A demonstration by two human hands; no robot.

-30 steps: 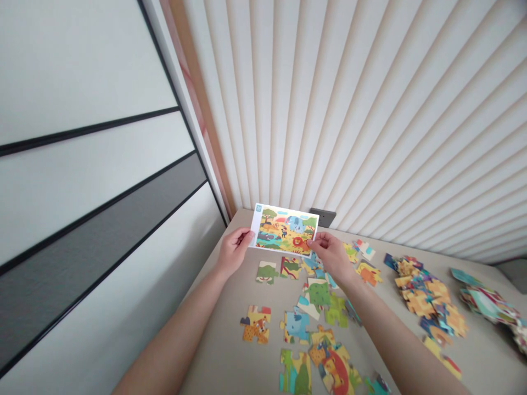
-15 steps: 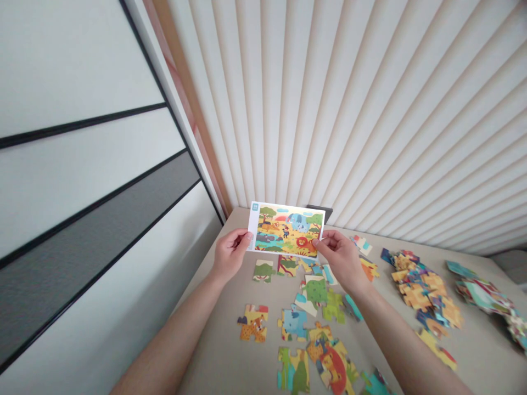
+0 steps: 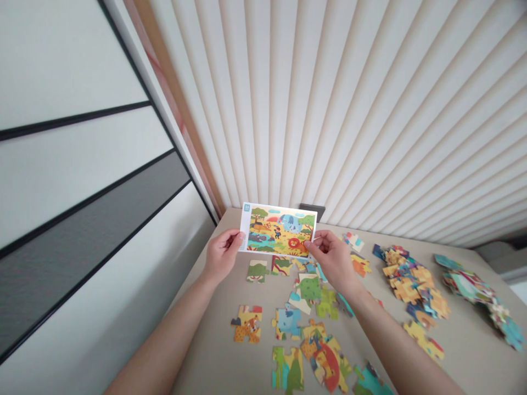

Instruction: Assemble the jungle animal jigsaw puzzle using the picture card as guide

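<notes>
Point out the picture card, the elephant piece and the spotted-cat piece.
Picture card (image 3: pixel 278 230): head view, on the printed scene, near its middle.
Elephant piece (image 3: pixel 288 321): head view, on the blue elephant's body.
Spotted-cat piece (image 3: pixel 247 328): head view, on the cat's orange spotted body.

Both forearms (image 3: pixel 164 334), left hand (image 3: pixel 222 255) and right hand (image 3: pixel 331 259) bare.

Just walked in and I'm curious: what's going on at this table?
A person is holding up a picture card with both hands, the left hand at its left end and the right hand at its right end. The card shows a cartoon savanna with an elephant and a lion. Below it, loose jigsaw pieces lie spread across a beige table, with a heap of pieces and a second pile farther right.
</notes>
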